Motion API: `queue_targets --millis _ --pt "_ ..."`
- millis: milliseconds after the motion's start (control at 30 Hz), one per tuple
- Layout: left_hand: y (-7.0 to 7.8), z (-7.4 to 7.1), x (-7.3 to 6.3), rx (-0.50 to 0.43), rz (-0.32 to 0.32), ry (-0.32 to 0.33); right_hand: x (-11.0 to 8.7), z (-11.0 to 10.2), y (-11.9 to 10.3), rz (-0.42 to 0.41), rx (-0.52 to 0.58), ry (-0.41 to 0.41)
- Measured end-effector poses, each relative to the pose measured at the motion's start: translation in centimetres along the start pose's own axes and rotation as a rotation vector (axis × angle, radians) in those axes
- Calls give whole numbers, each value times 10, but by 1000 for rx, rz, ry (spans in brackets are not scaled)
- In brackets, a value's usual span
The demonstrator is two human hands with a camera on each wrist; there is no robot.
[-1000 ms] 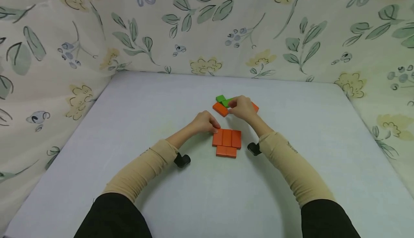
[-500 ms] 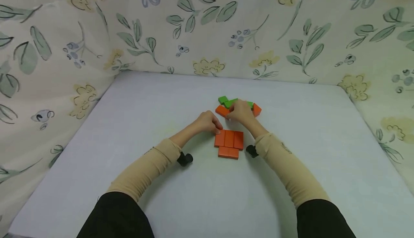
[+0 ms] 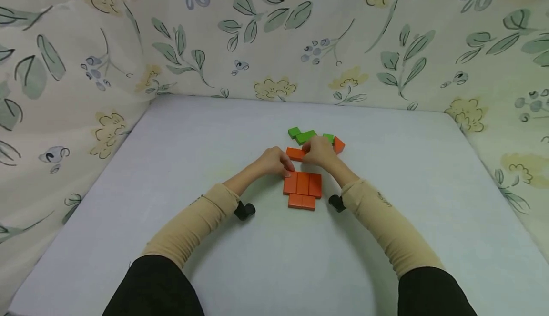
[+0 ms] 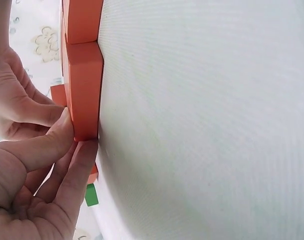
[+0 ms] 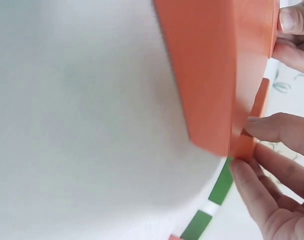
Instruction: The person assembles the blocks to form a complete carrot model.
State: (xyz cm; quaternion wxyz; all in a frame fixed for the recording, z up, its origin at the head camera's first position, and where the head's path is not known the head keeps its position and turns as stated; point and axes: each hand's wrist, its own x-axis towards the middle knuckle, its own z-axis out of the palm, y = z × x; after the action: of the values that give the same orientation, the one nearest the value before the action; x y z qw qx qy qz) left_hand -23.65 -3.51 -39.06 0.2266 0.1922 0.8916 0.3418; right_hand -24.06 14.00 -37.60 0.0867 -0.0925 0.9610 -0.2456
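Note:
Several flat orange blocks [image 3: 302, 183] lie side by side on the white table, a row of three behind a shorter row of two. My left hand [image 3: 274, 162] pinches the far left corner of this group; in the left wrist view its thumb and fingers meet around the end of an orange block [image 4: 86, 95]. Just behind the group, my right hand [image 3: 319, 151] holds another orange block [image 3: 294, 154] by its right end, thumb and fingers on either side. The rest of that block's right end is hidden behind the fingers.
Beyond the right hand lie several green blocks [image 3: 306, 137] and one orange piece with a pointed outline [image 3: 339, 145]. A floral cloth [image 3: 274, 44] stands behind the table [image 3: 206, 130] and along its sides. Small black wrist cameras [image 3: 245, 211] hang under both forearms.
My right hand has taken the loose orange block, turned it from slanted to nearly crosswise, and drawn it slightly nearer, away from the green blocks. The left hand has stayed at the corner.

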Motion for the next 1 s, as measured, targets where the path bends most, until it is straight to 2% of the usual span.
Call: queue_targets --millis 133,300,500,633,1000 --pt "-3 1 1 2 -6 -2 -7 -4 5 -22 17 47" --pt "-3 1 1 -10 -13 3 -24 -14 7 -75 41 108" --pt "-2 1 0 5 11 11 -49 -21 11 -123 67 125" --pt "0 2 0 4 23 10 -66 -19 15 -139 111 112" --pt "0 1 0 11 -8 6 -104 -7 5 -193 184 -11"
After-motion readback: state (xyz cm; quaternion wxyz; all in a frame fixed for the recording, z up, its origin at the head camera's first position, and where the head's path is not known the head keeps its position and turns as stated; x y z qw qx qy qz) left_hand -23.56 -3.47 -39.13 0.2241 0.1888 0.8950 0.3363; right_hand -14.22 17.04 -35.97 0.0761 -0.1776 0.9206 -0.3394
